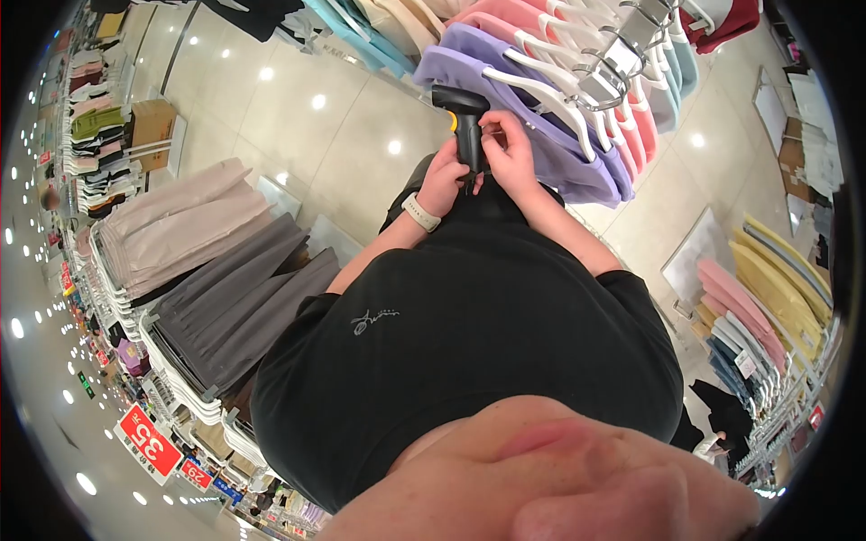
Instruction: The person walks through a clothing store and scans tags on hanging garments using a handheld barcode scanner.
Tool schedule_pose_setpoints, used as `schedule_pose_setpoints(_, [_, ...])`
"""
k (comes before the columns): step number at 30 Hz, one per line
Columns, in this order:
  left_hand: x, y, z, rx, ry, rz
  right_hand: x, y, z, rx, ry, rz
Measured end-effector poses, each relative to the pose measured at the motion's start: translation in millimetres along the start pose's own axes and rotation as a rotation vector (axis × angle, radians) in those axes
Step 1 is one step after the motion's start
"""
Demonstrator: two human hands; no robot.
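A black barcode scanner (468, 131) with a yellow trigger is held upright in front of my body. My left hand (439, 183), with a pale watch band (420, 213) at the wrist, is wrapped round the lower part of its handle. Against the other side of the handle, my right hand (511, 155) has its fingers bent and pinched together; what they hold, if anything, I cannot make out. Just beyond and beside the right hand hang lavender tops (559, 135) on white hangers (546, 90).
A metal rail (622, 59) carries the tops, with pink ones behind. Grey trousers (234, 302) and beige trousers (180, 225) hang at the left. Yellow garments (783, 293) hang at the right. A red price sign (149, 443) stands lower left, and glossy floor tiles (298, 117) lie ahead.
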State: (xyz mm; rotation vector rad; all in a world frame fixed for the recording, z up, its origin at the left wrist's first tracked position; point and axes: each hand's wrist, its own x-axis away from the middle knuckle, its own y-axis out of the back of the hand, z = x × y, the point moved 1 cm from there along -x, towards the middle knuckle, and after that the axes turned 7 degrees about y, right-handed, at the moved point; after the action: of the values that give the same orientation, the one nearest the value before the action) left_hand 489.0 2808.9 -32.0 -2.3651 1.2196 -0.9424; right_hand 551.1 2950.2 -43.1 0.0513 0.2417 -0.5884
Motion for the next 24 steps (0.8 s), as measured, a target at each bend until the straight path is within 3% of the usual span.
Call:
schedule_pose_setpoints(8, [4.1,-4.3,1.1,0.113,0.020,-0.092,6.7,-1.2,15.6,-0.195,-0.246,0.015])
schedule_pose_setpoints(17, [3.7,1.8,-1.9,0.039,0.011,-0.064,6.6,-3.6,17.6,-0.222,-0.230,-0.015])
schedule_pose_setpoints(24, [3.5,1.6,-7.0,0.027,0.019,-0.153,0.1,-8.9,18.6,-0.217,-0.183,-0.040])
